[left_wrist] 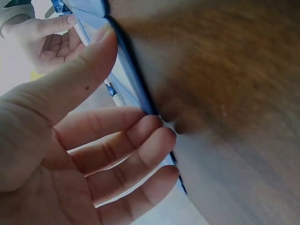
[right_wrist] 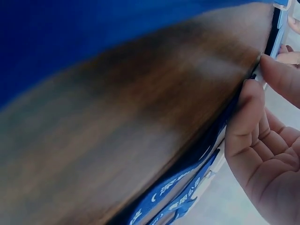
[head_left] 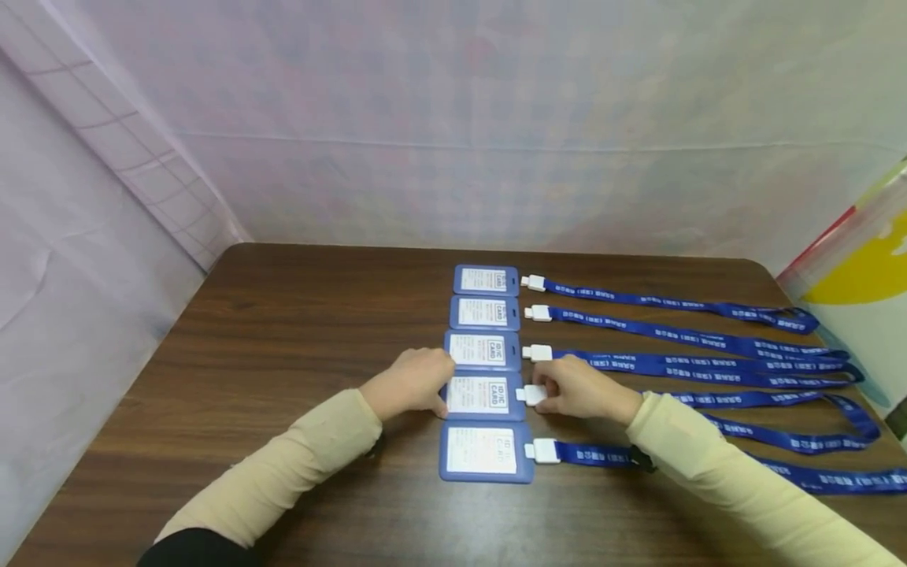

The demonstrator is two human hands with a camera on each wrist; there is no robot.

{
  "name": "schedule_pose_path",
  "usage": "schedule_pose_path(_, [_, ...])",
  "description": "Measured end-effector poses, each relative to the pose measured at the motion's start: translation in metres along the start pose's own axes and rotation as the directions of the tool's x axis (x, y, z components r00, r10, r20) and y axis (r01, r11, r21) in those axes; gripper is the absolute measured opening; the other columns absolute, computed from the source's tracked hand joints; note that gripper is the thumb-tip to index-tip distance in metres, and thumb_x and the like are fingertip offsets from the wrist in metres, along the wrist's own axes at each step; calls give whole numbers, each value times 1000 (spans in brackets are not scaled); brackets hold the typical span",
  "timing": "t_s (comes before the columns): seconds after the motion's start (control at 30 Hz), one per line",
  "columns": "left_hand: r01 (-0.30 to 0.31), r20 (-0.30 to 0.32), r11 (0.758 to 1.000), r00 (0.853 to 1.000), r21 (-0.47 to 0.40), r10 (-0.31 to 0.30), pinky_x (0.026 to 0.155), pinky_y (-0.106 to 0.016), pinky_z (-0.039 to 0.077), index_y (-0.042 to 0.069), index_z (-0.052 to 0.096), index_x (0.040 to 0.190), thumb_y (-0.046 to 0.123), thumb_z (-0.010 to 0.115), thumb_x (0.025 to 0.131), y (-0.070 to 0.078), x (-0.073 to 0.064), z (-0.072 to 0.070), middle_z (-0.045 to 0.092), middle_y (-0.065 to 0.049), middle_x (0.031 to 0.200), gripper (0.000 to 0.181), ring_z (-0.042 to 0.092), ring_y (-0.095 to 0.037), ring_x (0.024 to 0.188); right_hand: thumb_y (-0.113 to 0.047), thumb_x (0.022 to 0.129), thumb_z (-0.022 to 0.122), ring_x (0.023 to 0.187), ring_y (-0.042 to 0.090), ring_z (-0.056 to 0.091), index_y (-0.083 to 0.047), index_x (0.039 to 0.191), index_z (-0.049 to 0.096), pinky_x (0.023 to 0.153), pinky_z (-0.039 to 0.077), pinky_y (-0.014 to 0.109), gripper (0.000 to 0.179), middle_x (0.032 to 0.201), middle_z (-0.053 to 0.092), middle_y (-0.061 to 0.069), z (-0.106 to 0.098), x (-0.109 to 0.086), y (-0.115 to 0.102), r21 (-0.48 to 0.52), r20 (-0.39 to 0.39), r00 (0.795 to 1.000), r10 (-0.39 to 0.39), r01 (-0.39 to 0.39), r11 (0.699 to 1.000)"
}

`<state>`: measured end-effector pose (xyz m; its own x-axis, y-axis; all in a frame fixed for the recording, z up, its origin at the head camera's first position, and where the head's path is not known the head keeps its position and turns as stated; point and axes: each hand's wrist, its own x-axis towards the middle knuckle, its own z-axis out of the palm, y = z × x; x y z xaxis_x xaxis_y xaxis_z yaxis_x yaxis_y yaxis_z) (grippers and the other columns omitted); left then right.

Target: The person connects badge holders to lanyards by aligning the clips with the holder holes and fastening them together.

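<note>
Several blue ID card holders form a column on the table. My left hand is at the left end of the fourth holder from the back. Its thumb and index finger hold that holder's two corners. Opposite, my right hand pinches the white plastic buckle of a blue lanyard between thumb and index finger. The buckle's tab meets the holder's slotted right end. In the right wrist view, the right fingertips are low at the tabletop.
Other holders lie behind, such as the third one, and a nearest one in front. Each has a lanyard with a white buckle to its right. The brown table backs onto a pale curtain.
</note>
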<state>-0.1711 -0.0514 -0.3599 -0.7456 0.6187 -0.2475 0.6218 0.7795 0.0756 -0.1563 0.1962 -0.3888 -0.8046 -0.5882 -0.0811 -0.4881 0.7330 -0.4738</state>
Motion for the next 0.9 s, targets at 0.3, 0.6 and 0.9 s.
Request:
schedule_pose_path(0.3, [-10,-19,1000,1000,-16,9,53,-30,43,12,62,73,37,81,64,-2,-3,-1,58,-1,78,32,50,-13,66,-11,73,73,50,3,43,-6,85,64,45,40,20,16,59,50,-9,-3,-4,4,56,-5,999,-38,39,998])
schedule_pose_path(0.6, [-65,-193,989,980,-134,38,42,-22,32,14,54,66,36,69,79,-8,-5,0,46,4,63,30,41,-9,53,-9,75,72,49,1,47,-2,90,63,45,43,20,19,61,56,-9,-8,-11,4,62,-57,998,-36,39,997])
schedule_pose_path(0.9, [-87,-234,974,971,-211,36,42,-24,35,8,60,89,35,66,82,-3,-5,-1,47,3,60,29,45,-10,52,-8,74,72,52,3,47,-10,73,58,48,44,20,14,60,55,-9,-13,-11,2,44,-106,994,-30,34,998])
